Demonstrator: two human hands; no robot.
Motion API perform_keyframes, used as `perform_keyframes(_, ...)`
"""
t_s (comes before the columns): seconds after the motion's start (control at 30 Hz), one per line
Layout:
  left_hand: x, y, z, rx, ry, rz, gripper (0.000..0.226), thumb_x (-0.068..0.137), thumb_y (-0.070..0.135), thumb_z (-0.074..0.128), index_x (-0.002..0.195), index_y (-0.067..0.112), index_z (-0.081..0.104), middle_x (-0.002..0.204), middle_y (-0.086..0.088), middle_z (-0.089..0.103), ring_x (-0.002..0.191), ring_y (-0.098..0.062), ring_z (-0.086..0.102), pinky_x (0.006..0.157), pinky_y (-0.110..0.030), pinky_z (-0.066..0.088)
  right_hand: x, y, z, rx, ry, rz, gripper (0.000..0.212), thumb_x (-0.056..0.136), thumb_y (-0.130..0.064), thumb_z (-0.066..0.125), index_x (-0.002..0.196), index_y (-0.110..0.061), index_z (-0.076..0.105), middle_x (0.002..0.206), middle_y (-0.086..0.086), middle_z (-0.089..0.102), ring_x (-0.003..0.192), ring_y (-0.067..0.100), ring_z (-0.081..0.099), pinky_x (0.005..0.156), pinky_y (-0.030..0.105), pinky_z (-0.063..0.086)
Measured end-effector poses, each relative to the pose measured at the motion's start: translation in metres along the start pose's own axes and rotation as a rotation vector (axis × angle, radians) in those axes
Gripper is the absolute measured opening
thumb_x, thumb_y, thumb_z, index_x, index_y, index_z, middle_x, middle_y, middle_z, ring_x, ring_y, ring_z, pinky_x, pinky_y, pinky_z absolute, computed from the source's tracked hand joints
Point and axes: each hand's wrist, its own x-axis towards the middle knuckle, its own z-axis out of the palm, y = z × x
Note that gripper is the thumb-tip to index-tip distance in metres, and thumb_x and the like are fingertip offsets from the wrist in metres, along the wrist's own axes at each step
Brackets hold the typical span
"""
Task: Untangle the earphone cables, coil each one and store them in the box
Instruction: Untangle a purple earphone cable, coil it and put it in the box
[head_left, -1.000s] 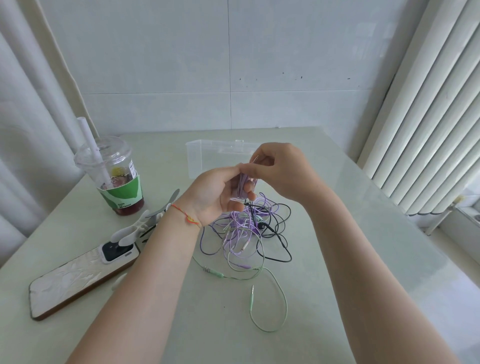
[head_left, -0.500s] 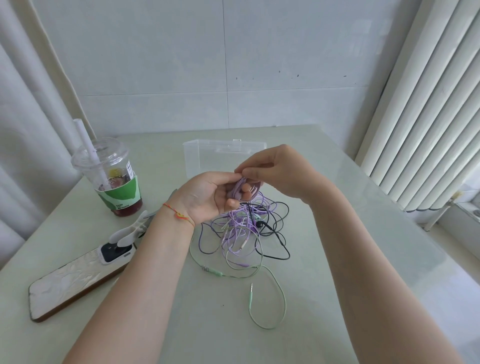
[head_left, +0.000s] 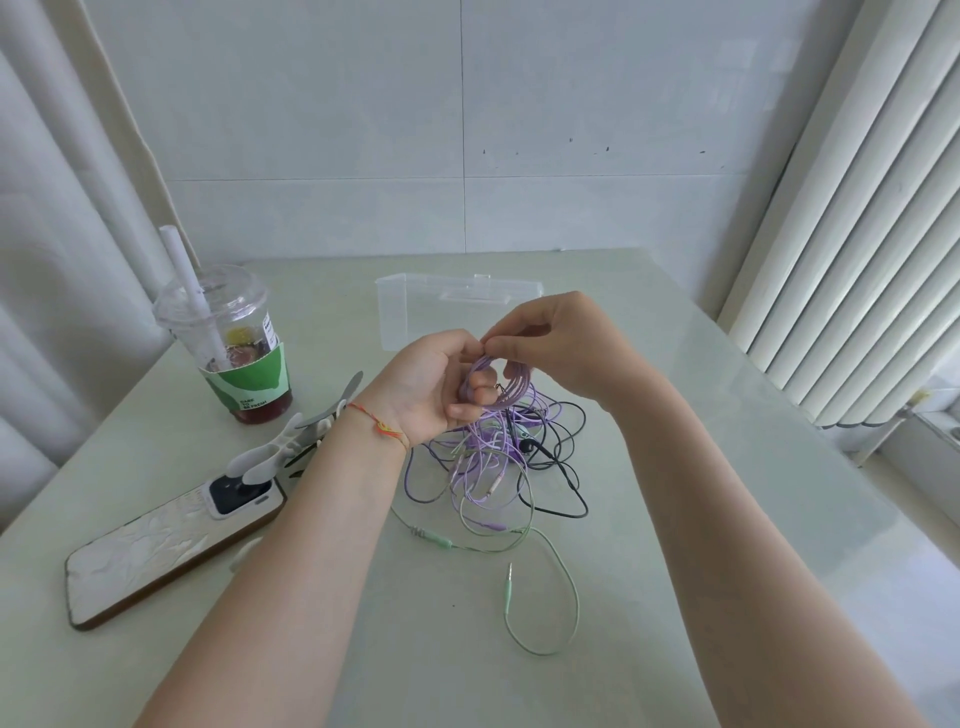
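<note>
I see a pale green table (head_left: 701, 519) against a tiled wall (head_left: 467, 130), with a curtain (head_left: 57, 208) at the left and vertical blinds (head_left: 857, 234) at the right. Toward the far edge of the table stands a clear box (head_left: 410, 312), open at the top, and I cannot tell whether anything lies in it. At the left lies a phone (head_left: 161, 551) face down, with a white clip (head_left: 270, 452) resting across its camera end, and behind them stands a cup (head_left: 239, 353) with a domed lid and a straw (head_left: 189, 291). My two hands are raised together just in front of the box, above a tangle (head_left: 498, 457) of purple, black and green cables lying on the table. My left hand (head_left: 431, 384), with a red string bracelet (head_left: 382, 426) on the wrist, has its fingers curled round a small purple coil (head_left: 511, 387), and loose strands hang from it down into the tangle. My right hand (head_left: 561, 348) pinches the top of that coil between thumb and fingertip, touching the left thumb. A green cable (head_left: 563, 597) loops out nearest me, its plug (head_left: 508, 592) lying apart on the table.
</note>
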Motion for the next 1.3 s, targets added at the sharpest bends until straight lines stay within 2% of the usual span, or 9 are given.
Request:
perform_keyframes(0.2,0.0,-0.001,-0.005,-0.111,-0.086,0.01,0.008,0.085,0.013,0.044,0.077,0.015,0.044,0.058,0.002,0.034,0.051,-0.01,0.036,0.041,-0.018,0.015,0.0,0.001,-0.002,0.115,-0.008,0.0,0.007,0.083,-0.002,0.072,0.089,0.0,0.071,0.071,0.004,0.068,0.059,0.013,0.061,0.062,0.02,0.051)
perform_keyframes(0.5,0.0,-0.003,-0.003,-0.1,-0.158,-0.044,0.006,0.081,0.014,0.049,0.076,0.011,0.049,0.058,0.002,0.036,0.048,-0.009,0.038,0.037,-0.015,0.02,0.0,0.008,-0.014,0.043,-0.135,0.051,0.013,0.083,-0.007,0.073,0.097,-0.007,0.07,0.077,0.005,0.071,0.065,0.016,0.063,0.063,0.02,0.049)
perform_keyframes(0.57,0.002,-0.004,-0.003,-0.107,-0.143,-0.057,0.006,0.083,0.011,0.048,0.076,0.009,0.049,0.059,0.0,0.038,0.048,-0.01,0.04,0.037,-0.015,0.021,0.001,0.008,-0.011,-0.059,-0.127,0.045,0.011,0.084,-0.009,0.072,0.094,-0.013,0.071,0.077,0.003,0.072,0.065,0.013,0.064,0.06,0.017,0.047)
perform_keyframes(0.7,0.005,-0.006,-0.003,-0.056,-0.025,-0.011,0.019,0.093,0.005,0.041,0.081,0.002,0.055,0.064,-0.009,0.051,0.055,-0.017,0.051,0.036,-0.018,0.03,0.004,0.008,-0.001,-0.218,-0.051,0.005,0.009,0.082,-0.009,0.07,0.082,-0.018,0.07,0.079,0.001,0.074,0.066,0.011,0.065,0.075,0.033,0.056)
perform_keyframes(0.83,0.0,0.002,0.001,0.022,0.156,0.143,0.018,0.092,0.006,0.049,0.078,0.004,0.06,0.068,-0.01,0.056,0.058,-0.015,0.055,0.04,-0.02,0.038,0.004,0.001,0.006,-0.209,0.073,-0.045,0.009,0.083,-0.008,0.067,0.083,-0.017,0.07,0.074,-0.003,0.071,0.062,0.008,0.064,0.067,0.026,0.054)
perform_keyframes(0.93,-0.012,0.013,-0.002,0.175,0.225,0.214,0.022,0.093,0.013,0.05,0.078,0.01,0.066,0.067,-0.002,0.061,0.055,-0.009,0.057,0.047,-0.022,0.043,0.004,-0.008,0.012,-0.188,0.148,-0.082,0.006,0.084,-0.009,0.068,0.085,-0.014,0.07,0.072,-0.009,0.066,0.063,0.003,0.061,0.062,0.017,0.047)
perform_keyframes(1.03,-0.021,0.022,-0.022,0.465,0.389,0.279,0.015,0.09,0.017,0.055,0.089,0.007,0.066,0.076,-0.004,0.063,0.069,-0.015,0.061,0.051,-0.023,0.047,0.006,-0.017,0.022,-0.183,0.156,-0.08,0.005,0.083,-0.01,0.069,0.087,-0.014,0.07,0.075,-0.005,0.067,0.067,0.009,0.062,0.066,0.021,0.049)
perform_keyframes(1.17,-0.037,0.016,-0.069,1.237,0.705,0.303,0.02,0.082,0.014,0.049,0.077,0.003,0.065,0.071,-0.01,0.057,0.061,-0.023,0.046,0.058,-0.031,0.04,0.002,-0.024,0.043,-0.186,0.13,-0.058,0.006,0.084,-0.011,0.068,0.089,-0.014,0.07,0.079,-0.005,0.067,0.069,0.008,0.061,0.067,0.018,0.048)
perform_keyframes(1.3,-0.05,-0.002,-0.086,1.464,0.612,0.146,0.02,0.078,0.015,0.053,0.065,0.012,0.067,0.067,-0.006,0.058,0.061,-0.024,0.049,0.055,-0.027,0.042,-0.003,-0.024,0.063,-0.154,0.137,-0.011,0.008,0.086,-0.009,0.066,0.091,-0.013,0.07,0.076,-0.006,0.066,0.066,0.002,0.059,0.07,0.02,0.046)
